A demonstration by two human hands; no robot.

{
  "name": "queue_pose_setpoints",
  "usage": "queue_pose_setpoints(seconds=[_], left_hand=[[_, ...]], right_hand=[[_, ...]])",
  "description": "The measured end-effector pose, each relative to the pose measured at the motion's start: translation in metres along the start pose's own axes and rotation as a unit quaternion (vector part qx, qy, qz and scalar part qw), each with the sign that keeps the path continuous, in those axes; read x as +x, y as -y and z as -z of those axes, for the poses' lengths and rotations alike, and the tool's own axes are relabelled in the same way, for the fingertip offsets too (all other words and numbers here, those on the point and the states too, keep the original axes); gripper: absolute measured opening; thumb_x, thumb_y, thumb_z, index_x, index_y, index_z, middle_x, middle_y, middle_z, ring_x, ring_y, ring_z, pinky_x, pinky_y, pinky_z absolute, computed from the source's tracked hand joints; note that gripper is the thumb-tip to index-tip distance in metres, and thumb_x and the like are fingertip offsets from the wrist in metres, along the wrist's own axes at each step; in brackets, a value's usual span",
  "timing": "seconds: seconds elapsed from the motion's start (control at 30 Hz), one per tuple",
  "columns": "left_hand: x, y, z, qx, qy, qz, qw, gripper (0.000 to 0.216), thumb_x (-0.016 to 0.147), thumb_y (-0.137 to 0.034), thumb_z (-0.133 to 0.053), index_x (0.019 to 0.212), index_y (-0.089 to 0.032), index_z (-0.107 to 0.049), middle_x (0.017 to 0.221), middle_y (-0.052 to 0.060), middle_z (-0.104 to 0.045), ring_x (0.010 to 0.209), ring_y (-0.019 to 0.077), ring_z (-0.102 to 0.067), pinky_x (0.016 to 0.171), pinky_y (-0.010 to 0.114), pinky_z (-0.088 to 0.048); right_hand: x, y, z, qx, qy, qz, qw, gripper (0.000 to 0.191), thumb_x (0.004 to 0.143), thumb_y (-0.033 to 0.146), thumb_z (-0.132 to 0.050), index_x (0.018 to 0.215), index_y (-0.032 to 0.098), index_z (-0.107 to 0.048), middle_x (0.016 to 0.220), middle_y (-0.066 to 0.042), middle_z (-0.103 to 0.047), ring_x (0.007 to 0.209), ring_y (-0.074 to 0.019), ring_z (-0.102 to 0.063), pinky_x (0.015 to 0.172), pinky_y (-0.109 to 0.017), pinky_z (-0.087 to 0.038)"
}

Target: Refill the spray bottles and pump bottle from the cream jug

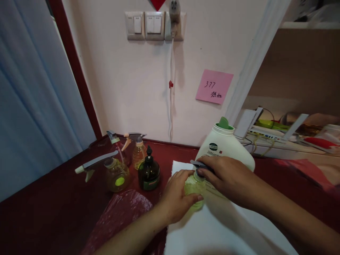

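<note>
- left hand (177, 196) wraps the small green bottle (194, 187), standing on the white cloth (212, 230) near its far edge.
- right hand (228, 179) clamps the grey spray top (199, 165) on that bottle.
- white jug (225, 147) stands just behind.

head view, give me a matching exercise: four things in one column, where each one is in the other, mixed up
Things:
1. pink note
2. white jug
3. dark pump bottle
4. small green bottle

Places:
A. between the left hand and right hand
B. stuck on the wall
C. just behind the hands, green cap on top
D. beside the spray bottles on the red cloth

Pairs: 1-B, 2-C, 3-D, 4-A
</note>
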State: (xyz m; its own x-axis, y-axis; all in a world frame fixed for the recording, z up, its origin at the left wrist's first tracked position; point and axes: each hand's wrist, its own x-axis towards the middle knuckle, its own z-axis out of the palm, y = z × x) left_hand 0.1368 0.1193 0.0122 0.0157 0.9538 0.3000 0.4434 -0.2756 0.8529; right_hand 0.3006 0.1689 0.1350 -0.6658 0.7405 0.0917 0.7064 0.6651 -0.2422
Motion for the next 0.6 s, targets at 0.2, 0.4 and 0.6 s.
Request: queue_pose_setpoints(seconds=[0.2, 0.4, 0.6], left_hand=[[0.001, -0.005, 0.005, -0.002, 0.009, 0.014, 1.000, 0.059, 0.072, -0.025, -0.085, 0.126, -0.024, -0.062, 0.132, 0.010, -0.064, 0.124, 0.0337, -0.054, 0.107, 0.048, -0.037], [0.009, -0.024, 0.014, -0.053, -0.023, 0.007, 0.998, 0.048, 0.076, -0.031, -0.081, 0.119, -0.022, -0.064, 0.127, 0.010, -0.065, 0.120, 0.0316, -0.056, 0.105, 0.046, -0.039], [0.019, -0.033, 0.005, -0.067, -0.049, -0.009, 0.997, 0.025, 0.082, -0.040, -0.075, 0.093, -0.019, -0.067, 0.097, 0.005, -0.070, 0.092, 0.0247, -0.061, 0.082, 0.035, -0.046]], right_hand=[[0.000, 0.002, -0.002, -0.045, 0.003, -0.012, 0.999, 0.022, 0.098, 0.030, -0.048, 0.100, 0.024, -0.069, 0.090, -0.005, -0.076, 0.081, -0.0244, -0.069, 0.065, -0.032, -0.037], [0.001, 0.006, -0.003, -0.061, 0.001, -0.024, 0.998, 0.023, 0.099, 0.032, -0.046, 0.096, 0.021, -0.067, 0.090, -0.008, -0.076, 0.081, -0.0274, -0.069, 0.061, -0.032, -0.032], [0.004, 0.012, 0.001, -0.064, 0.005, -0.021, 0.998, 0.021, 0.097, 0.028, -0.048, 0.094, 0.019, -0.067, 0.091, -0.010, -0.076, 0.082, -0.0284, -0.070, 0.060, -0.033, -0.030]])
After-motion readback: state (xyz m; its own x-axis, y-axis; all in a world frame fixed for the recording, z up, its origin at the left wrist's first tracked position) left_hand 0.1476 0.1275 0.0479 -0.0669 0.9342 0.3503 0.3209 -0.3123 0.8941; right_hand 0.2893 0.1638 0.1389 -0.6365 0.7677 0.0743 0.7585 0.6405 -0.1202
